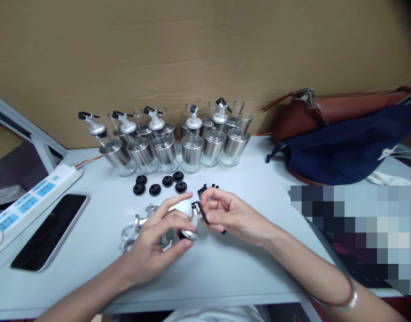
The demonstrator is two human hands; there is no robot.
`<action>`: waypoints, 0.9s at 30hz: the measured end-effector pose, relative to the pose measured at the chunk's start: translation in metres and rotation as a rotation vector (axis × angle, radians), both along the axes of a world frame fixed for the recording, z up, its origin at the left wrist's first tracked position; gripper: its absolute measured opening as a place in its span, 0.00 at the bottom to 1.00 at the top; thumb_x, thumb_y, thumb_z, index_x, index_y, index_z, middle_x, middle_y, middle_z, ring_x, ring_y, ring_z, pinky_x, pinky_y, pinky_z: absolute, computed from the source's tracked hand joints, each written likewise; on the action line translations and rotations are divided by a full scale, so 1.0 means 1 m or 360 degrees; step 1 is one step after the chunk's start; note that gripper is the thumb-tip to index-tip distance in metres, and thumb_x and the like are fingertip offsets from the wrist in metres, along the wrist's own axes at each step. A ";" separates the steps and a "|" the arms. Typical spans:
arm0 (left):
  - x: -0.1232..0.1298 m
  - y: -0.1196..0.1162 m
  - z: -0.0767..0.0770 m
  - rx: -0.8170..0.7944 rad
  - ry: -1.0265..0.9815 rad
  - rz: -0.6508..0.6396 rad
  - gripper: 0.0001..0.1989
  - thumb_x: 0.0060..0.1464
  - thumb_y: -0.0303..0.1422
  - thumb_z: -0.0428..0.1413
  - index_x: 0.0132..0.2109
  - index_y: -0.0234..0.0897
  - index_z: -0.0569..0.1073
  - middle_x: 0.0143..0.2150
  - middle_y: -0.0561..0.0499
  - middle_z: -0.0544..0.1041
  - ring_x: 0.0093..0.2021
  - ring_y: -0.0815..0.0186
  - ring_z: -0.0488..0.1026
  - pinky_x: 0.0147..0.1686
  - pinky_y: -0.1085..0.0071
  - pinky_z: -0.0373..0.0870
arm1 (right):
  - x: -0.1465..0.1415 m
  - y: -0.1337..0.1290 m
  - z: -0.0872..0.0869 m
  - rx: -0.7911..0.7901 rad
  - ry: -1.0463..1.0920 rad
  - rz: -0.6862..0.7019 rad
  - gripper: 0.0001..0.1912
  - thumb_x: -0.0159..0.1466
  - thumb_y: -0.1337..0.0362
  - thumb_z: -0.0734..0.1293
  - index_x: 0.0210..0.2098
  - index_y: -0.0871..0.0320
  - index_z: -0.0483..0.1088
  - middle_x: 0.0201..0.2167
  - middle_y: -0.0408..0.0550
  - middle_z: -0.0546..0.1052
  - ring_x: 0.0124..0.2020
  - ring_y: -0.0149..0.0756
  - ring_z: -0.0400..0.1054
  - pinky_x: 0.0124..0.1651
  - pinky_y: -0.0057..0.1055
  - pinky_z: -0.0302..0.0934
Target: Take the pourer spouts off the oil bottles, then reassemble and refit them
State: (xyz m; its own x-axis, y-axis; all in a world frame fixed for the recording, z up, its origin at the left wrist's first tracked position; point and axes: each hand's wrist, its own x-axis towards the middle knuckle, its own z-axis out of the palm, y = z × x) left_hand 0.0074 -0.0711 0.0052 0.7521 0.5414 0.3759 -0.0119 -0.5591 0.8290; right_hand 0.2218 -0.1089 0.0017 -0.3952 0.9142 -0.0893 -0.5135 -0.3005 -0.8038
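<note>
My left hand [163,232] grips a silver pour spout [189,234] by its round base, thumb below and fingers above. At the spout's tip, my right hand [220,212] pinches a small black lever cap [202,213] between thumb and fingers; whether the cap is fixed to the spout I cannot tell. Several silver spout parts [130,233] lie partly hidden behind my left hand. Past my right hand is a cluster of small black pieces [205,188], mostly covered by it. Several black ribbed stoppers [155,189] lie farther back on the table.
Glass bottles with steel sleeves [165,150] stand in rows along the cardboard wall [158,58], several front ones topped with spouts. At left lie a power strip [34,201] and a phone [51,232]. A brown bag [346,109] and dark blue cloth [339,147] occupy the right.
</note>
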 end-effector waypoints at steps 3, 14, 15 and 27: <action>0.000 0.000 0.000 0.0079 0.0003 0.0044 0.10 0.58 0.24 0.56 0.46 0.39 0.72 0.59 0.41 0.68 0.47 0.65 0.74 0.47 0.70 0.72 | -0.001 0.000 0.001 -0.0021 0.0017 0.0023 0.17 0.55 0.62 0.76 0.35 0.60 0.66 0.21 0.36 0.69 0.19 0.20 0.55 0.22 0.21 0.44; 0.001 -0.001 0.002 0.0168 -0.0003 0.0095 0.09 0.58 0.24 0.56 0.46 0.38 0.73 0.58 0.40 0.69 0.47 0.63 0.74 0.44 0.70 0.73 | -0.001 0.000 0.000 -0.0052 0.0000 0.0006 0.16 0.55 0.63 0.76 0.35 0.60 0.67 0.20 0.36 0.68 0.18 0.20 0.54 0.22 0.21 0.44; 0.001 0.000 0.001 0.0177 0.0009 0.0095 0.09 0.58 0.24 0.56 0.46 0.38 0.72 0.58 0.40 0.69 0.48 0.63 0.74 0.44 0.71 0.73 | -0.001 0.000 0.000 -0.0056 0.0002 0.0010 0.15 0.55 0.63 0.76 0.35 0.60 0.67 0.20 0.36 0.68 0.18 0.20 0.54 0.22 0.21 0.44; -0.002 0.002 0.003 0.0326 -0.0031 -0.0004 0.09 0.58 0.24 0.55 0.46 0.37 0.71 0.57 0.40 0.70 0.51 0.64 0.73 0.50 0.70 0.73 | 0.002 -0.001 -0.001 -0.0019 -0.0008 0.0347 0.18 0.58 0.56 0.74 0.41 0.65 0.76 0.24 0.41 0.69 0.22 0.21 0.56 0.28 0.24 0.48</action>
State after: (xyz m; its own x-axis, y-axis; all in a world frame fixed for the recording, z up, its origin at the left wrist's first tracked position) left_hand 0.0056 -0.0694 0.0083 0.7449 0.4500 0.4926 -0.0286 -0.7161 0.6974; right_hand 0.2233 -0.1103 0.0008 -0.5830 0.8061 -0.1019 -0.4313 -0.4134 -0.8019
